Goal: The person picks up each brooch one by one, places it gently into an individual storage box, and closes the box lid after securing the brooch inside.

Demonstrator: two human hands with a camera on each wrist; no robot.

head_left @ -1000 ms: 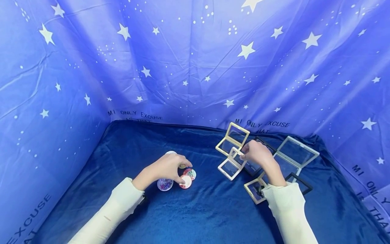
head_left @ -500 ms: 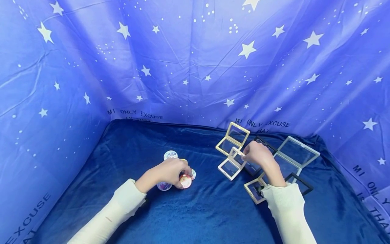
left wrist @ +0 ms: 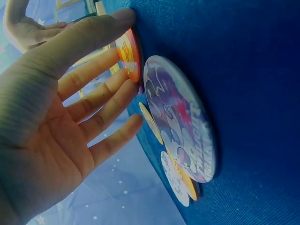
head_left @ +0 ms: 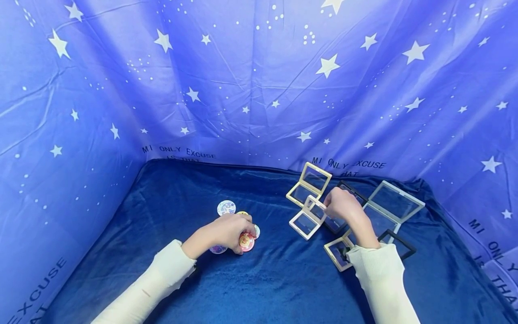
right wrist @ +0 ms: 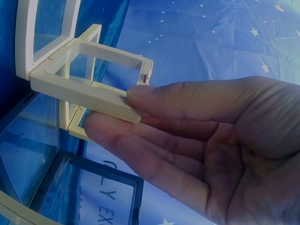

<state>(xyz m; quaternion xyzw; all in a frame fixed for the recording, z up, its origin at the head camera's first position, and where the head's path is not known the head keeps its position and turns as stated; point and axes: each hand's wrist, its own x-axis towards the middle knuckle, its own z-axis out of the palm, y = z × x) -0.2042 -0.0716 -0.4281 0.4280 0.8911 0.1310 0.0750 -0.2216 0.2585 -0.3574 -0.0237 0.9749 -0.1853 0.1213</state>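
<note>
Pinching a red badge [head_left: 246, 242], the left hand [head_left: 226, 231] now curls tighter than moments ago, so the badge looks secured; at two o'clock from it, the right hand [head_left: 344, 207] still grips an unfolded white frame [right wrist: 82, 93].

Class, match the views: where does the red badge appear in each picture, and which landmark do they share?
Head: red badge, lower half, just left of centre, touching the left hand.
Left wrist: upper half, left of centre.
Right wrist: not in it.
Shared landmark: the starry backdrop, visible in all three.
</note>
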